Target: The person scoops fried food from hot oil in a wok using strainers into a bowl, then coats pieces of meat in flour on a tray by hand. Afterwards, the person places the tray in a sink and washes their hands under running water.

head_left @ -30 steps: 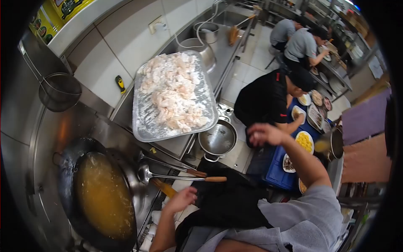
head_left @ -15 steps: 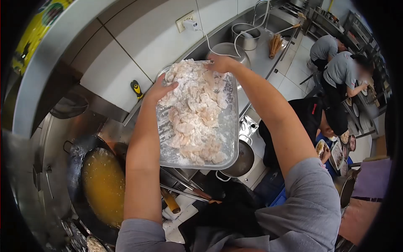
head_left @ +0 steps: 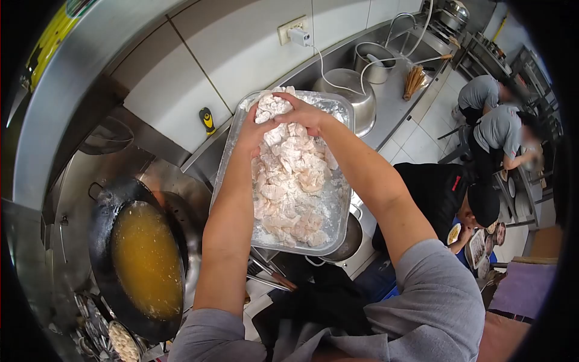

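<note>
A clear plastic tray (head_left: 342, 205) holds a long heap of pale raw meat pieces (head_left: 295, 175) coated in white flour; whether chicken or fish I cannot tell. At the tray's far end, my left hand (head_left: 254, 134) curves round the left side of a clump of these pieces. My right hand (head_left: 303, 114) closes over the same clump from the right, its fingers curled and its thumb near the left hand. Between them the clump bulges up above the heap. Some fingertips are hidden in the flour and meat.
A black wok (head_left: 102, 259) of yellow oil (head_left: 148, 259) stands left. Beyond the tray are an upturned steel bowl (head_left: 350, 90), a pot (head_left: 373, 63) and a charger cable at a wall socket (head_left: 292, 30). A dark pot (head_left: 347, 241) sits beneath. Co-workers (head_left: 434, 193) work on the right.
My hands, apart at the tray's far edges before, have come together around the clump of floured meat. The view has shifted, so the tray sits slightly lower and further right.
</note>
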Available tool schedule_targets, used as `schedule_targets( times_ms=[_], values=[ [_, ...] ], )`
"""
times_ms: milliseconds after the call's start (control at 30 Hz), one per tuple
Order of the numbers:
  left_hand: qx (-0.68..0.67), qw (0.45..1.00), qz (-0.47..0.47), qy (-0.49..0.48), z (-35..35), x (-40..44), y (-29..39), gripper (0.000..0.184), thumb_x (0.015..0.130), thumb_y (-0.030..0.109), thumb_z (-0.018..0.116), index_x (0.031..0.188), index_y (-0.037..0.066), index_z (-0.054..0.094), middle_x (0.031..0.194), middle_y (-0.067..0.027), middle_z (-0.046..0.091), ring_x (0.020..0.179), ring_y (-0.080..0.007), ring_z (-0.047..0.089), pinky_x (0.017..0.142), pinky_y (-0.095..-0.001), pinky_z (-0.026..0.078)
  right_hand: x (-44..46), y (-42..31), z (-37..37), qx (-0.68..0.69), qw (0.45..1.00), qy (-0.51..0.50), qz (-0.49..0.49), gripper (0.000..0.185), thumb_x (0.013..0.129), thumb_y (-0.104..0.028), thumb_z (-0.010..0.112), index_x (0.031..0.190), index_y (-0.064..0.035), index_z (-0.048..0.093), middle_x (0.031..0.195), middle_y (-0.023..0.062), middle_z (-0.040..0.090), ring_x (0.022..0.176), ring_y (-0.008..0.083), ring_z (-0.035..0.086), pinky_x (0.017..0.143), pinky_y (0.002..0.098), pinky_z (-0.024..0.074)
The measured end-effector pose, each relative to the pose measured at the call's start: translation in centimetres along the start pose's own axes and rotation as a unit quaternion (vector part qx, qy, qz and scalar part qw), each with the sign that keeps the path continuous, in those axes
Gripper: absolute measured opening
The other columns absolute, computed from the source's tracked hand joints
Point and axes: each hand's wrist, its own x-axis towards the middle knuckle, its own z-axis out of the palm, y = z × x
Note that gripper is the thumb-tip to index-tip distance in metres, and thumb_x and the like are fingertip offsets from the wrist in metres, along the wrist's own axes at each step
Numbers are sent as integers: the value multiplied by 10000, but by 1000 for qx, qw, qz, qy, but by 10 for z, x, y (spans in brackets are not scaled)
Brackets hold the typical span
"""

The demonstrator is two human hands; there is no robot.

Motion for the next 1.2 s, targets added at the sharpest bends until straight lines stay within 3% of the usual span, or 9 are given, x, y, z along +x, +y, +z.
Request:
schedule_targets(
  times_ms=[200,333,433,633,700,767,867,1000,1200],
  values=[
    [-42,991,119,39,-10,-16,19,588,766,100,765,1278,-29,507,1090,-120,640,930,-182,633,783,-300,521,-9,-25,24,-36,990,63,-117,615,810,-119,751,1335,-10,450,1053,106,647,933,156,620,775,269,507],
    [82,991,37,99,-9,-32,35,422,842,115,699,1216,-28,565,1079,-133,645,909,-185,636,772,-321,526,-18,-27,34,-47,994,91,-44,644,804,-176,764,1337,24,464,1115,177,637,1005,192,602,836,314,498],
    [-45,995,77,48,-10,-26,43,472,810,186,749,1194,-30,581,1045,-114,658,892,-167,630,778,-310,508,-19,-48,40,-159,977,131,-45,690,811,-248,761,1355,33,442,1144,202,622,1016,217,601,852,330,492],
    [-57,993,102,32,-16,-51,101,522,828,159,724,1263,-35,512,1070,-152,648,914,-208,650,721,-360,562,-30,-93,60,9,992,80,-92,815,822,-263,754,1437,18,299,1228,207,581,1017,250,620,808,340,530],
    [32,991,-30,127,-7,-87,113,527,817,168,734,1262,-22,524,1089,-165,640,929,-216,644,714,-395,559,-44,-87,79,2,996,84,-38,842,821,-297,754,1446,16,284,1234,202,580,1076,260,600,881,357,502],
    [-100,991,18,92,-31,-64,32,610,793,180,763,1311,-4,498,1145,-164,619,1002,-219,611,811,-396,521,-19,-28,70,-4,999,52,3,906,816,-378,750,1469,5,251,1266,197,565,1185,261,534,1018,388,401],
    [-124,977,54,167,-46,-100,16,508,798,108,741,1246,-34,546,1091,-142,651,1009,-204,623,844,-348,513,-3,4,97,-46,996,62,-34,690,877,-288,697,1407,11,374,1216,159,605,1082,218,602,908,323,489],
    [-179,965,117,152,-107,-185,83,346,836,89,697,1138,-50,599,990,-130,679,823,-196,671,697,-325,557,-40,-79,228,62,998,-9,2,527,883,-232,687,1305,3,476,1127,119,634,992,201,637,819,329,533],
    [-179,929,187,264,-203,-342,97,258,836,77,693,1056,-44,632,942,-111,685,786,-166,661,671,-305,541,-46,-70,401,116,976,-183,3,384,882,-138,669,1224,-20,539,1078,105,654,937,201,655,781,351,552]
  ],
)
